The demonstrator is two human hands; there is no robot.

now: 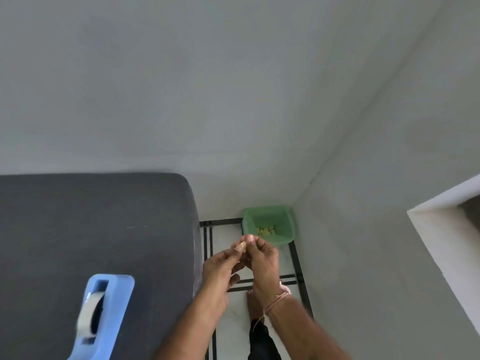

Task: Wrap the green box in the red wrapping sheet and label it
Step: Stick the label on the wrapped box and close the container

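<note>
My left hand (225,261) and my right hand (261,255) are held together over the floor, to the right of the dark table. Between their fingertips they pinch a small pale scrap (243,246), perhaps tape or paper. Just beyond the fingers, a green bin (268,224) with yellowish scraps inside sits in the floor corner. A blue tape dispenser (102,315) with a clear tape roll stands on the table at the lower left. The green box and the red wrapping sheet are out of view.
The dark grey table (91,224) fills the left side, its right edge next to my left forearm. Grey walls meet in a corner behind the bin. The white floor has black lines, and a bare foot (255,307) shows below my wrists.
</note>
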